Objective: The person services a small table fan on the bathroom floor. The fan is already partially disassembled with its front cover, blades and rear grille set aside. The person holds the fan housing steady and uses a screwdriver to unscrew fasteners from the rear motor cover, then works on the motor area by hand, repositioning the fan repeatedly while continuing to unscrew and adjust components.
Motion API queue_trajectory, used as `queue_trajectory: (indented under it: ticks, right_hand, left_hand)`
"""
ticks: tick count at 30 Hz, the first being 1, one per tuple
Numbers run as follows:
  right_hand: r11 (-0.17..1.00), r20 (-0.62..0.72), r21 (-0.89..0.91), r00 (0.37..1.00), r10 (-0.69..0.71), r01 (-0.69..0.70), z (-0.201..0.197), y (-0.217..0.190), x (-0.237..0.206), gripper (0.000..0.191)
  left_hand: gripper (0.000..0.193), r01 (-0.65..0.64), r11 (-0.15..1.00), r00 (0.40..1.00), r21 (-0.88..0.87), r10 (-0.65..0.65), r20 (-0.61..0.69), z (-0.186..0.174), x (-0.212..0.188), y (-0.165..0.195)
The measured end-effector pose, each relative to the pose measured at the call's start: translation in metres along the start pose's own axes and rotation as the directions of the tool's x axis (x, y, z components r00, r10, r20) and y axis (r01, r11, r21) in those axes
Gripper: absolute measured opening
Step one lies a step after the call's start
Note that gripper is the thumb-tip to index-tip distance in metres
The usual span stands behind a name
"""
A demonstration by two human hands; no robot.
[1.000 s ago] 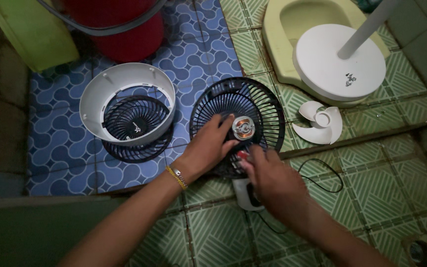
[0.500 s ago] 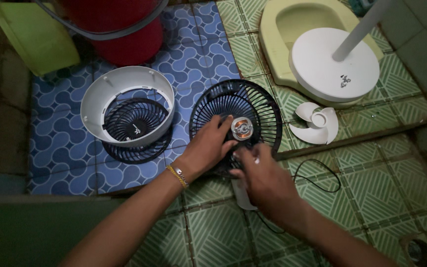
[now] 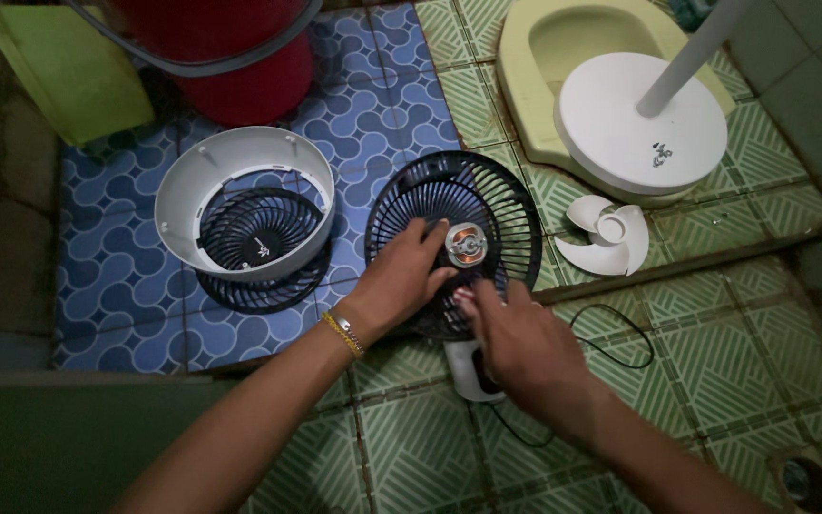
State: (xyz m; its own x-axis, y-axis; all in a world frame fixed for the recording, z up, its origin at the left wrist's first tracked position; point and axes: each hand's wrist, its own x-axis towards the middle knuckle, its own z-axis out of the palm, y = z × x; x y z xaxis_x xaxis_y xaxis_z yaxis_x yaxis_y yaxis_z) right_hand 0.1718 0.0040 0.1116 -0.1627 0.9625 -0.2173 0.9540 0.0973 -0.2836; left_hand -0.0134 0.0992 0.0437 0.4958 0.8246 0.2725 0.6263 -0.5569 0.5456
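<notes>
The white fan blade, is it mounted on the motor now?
No, the white fan blade lies on the green tiles, apart from the black rear grille.

A small dark printed mark (image 3: 659, 153) sits on the round white base (image 3: 620, 119).

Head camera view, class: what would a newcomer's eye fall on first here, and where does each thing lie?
At the centre, both hands work on a black fan grille with a bare motor hub: the left hand lies on the grille and the right hand is at its lower edge. To the left on the blue patterned floor sits a white fan housing over another black grille. To the right lie a white fan blade and a round white stand base.
</notes>
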Motion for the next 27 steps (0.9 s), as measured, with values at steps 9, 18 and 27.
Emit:
queue_trajectory:
  ticks: [9,18,27]
  right_hand:
    - [0.992,0.055,0.089,0.995,0.084,-0.089,-0.012,-0.005,0.001,0.036]
    - [0.991,0.130,0.052,0.985,0.113,-0.121,-0.023,-0.006,0.001,0.032]
    - [0.994,0.071,0.098,0.997,0.031,-0.038,-0.010,0.001,0.005,0.035]
  left_hand:
    - [0.066,0.020,1.000,0.999,0.013,-0.020,0.029,-0.004,0.002,0.005]
    - [0.066,0.020,1.000,0.999,0.022,-0.020,0.032,-0.003,0.003,0.003]
    - [0.066,0.005,1.000,1.000,0.013,-0.005,0.022,-0.004,0.001,0.002]
